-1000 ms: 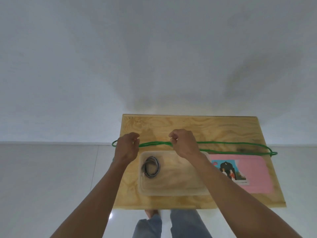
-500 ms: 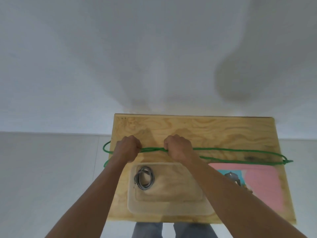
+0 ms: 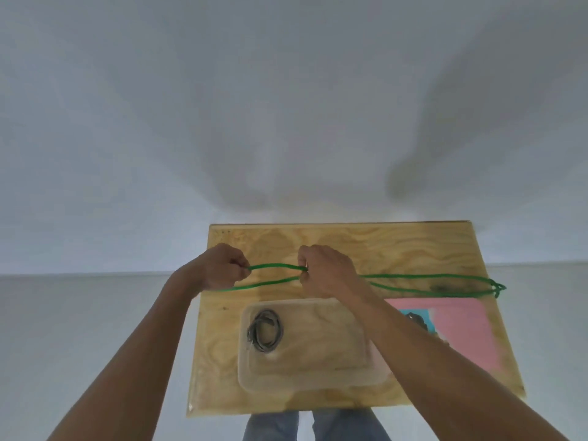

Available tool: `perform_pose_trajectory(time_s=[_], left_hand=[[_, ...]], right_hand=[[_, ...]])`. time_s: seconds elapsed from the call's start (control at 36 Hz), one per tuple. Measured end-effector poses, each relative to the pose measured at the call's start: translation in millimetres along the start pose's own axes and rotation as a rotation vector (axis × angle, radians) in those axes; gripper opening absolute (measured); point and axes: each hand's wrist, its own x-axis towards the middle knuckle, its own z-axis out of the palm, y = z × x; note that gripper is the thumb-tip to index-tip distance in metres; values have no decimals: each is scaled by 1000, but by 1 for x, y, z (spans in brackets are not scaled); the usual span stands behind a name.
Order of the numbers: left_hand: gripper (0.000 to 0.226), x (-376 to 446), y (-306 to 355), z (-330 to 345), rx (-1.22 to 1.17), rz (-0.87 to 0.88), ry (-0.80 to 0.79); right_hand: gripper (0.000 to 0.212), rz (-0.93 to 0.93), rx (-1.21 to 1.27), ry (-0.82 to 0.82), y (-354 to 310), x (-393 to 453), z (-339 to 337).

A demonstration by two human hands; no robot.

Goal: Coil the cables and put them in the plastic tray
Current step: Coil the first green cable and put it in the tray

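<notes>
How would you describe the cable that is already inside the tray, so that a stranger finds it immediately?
On the wooden board, find the clear plastic tray at the near edge. In its left part lies the grey cable, wound into a small round coil. The green cable is instead stretched out in long loops beyond the tray and held by both hands.

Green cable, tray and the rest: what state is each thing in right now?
Green cable: uncoiled, long loops across the wooden table, gripped by both hands.
Left hand: grips the cable.
Right hand: grips the cable.
Grey cable: coiled, lying in the tray.
Plastic tray: open, holding only the grey cable.
</notes>
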Motion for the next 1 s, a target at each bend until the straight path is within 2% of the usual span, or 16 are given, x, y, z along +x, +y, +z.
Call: perform_pose_trajectory(time_s=[0.17, 0.33, 0.47, 0.53, 0.58, 0.64, 0.78, 1.0], left_hand=[[24, -23, -14, -5, -116, 59, 134], [17, -38, -33, -2, -95, 218, 258], [18, -46, -51, 4, -40, 210, 224], [24, -49, -57, 0, -67, 221, 269], [19, -52, -57, -7, -77, 227, 321], [9, -56, -55, -14, -66, 230, 333], [11, -62, -47, -33, -2, 249, 340], [17, -71, -17, -57, -98, 275, 477]], right_hand=[[17, 37, -15, 76, -4, -23, -20], [22, -28, 83, 156, -13, -42, -41], [19, -15, 85, 152, -32, -47, -35], [20, 9, 108, 161, -38, -49, -30], [21, 32, 131, 179, -44, -51, -26], [22, 35, 137, 196, -49, -53, -24], [22, 35, 149, 234, -57, -56, -25], [24, -73, 156, 392, -79, -60, -52]])
